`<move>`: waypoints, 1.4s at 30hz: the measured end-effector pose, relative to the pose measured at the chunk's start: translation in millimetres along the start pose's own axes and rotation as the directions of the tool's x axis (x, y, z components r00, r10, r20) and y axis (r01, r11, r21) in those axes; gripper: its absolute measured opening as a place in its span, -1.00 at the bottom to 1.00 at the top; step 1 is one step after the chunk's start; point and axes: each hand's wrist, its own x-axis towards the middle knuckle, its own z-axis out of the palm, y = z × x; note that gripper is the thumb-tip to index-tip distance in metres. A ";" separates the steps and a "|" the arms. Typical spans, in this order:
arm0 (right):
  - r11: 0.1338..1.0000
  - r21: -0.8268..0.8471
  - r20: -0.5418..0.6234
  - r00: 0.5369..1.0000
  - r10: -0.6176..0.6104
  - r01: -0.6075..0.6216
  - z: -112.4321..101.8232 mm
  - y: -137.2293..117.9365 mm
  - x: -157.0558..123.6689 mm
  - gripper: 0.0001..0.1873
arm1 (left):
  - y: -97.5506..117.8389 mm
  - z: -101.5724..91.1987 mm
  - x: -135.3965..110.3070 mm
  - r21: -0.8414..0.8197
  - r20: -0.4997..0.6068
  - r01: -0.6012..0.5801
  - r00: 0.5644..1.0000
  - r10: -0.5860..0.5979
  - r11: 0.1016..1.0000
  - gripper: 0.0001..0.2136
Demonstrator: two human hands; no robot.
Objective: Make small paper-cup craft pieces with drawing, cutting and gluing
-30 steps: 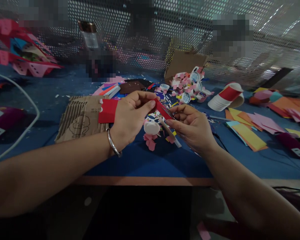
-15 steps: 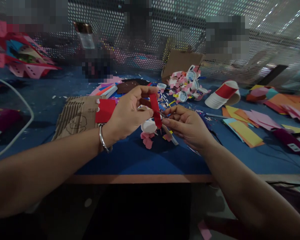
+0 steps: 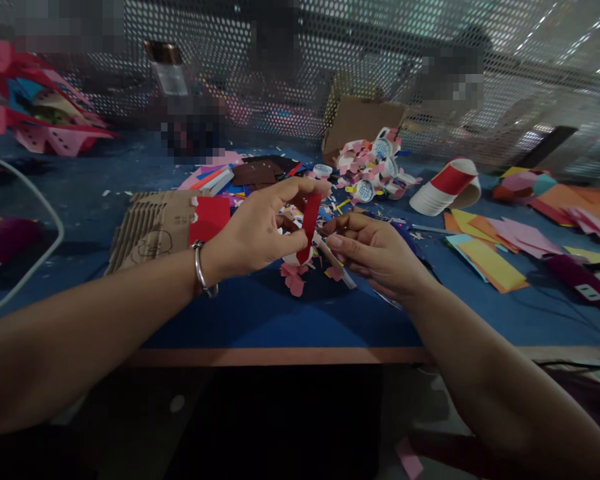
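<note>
In the head view, the low end of the red strip point(image 3: 311, 217) has swung left, away from the right hand point(image 3: 373, 247). The left hand point(image 3: 253, 230) is part open and holds the strip between thumb and fingers, above the bench point(image 3: 290, 323). The right hand pinches a thin tool point(image 3: 321, 232), maybe scissors, mostly hidden. This looks like snipping; the next cut needs a still strip.

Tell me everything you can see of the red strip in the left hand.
The red strip is narrow and plain, apparently paper. It stands nearly upright above the blue table, top leaning slightly rightward in the picture, lower end tapering. The left hand holds it, fingers at its upper end, thumb against its lower part. Whether anything by the right hand touches it is unclear.
</note>
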 end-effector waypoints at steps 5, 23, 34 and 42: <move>1.000 -0.028 0.054 0.998 -0.010 0.012 -1.9 0.5 -0.4 -0.35 | 4.7 -1.7 -1.7 0.039 0.081 -0.018 0.997 0.015 0.999 -0.46; 0.999 -0.043 0.063 0.998 0.007 -0.004 -5.1 4.9 -1.2 -0.46 | 1.6 -4.0 -0.9 0.082 0.187 -0.128 0.976 0.111 0.988 -0.42; 0.986 -0.161 0.047 0.998 -0.029 0.036 -8.8 4.8 0.5 -0.46 | 11.0 -13.0 1.8 0.179 0.171 -0.044 0.985 0.013 0.983 -0.46; 0.790 -0.606 -0.087 0.980 -0.181 0.092 -33.2 7.4 0.0 -0.55 | 22.6 -51.6 -0.6 0.643 0.187 0.120 0.933 -0.307 0.757 -0.57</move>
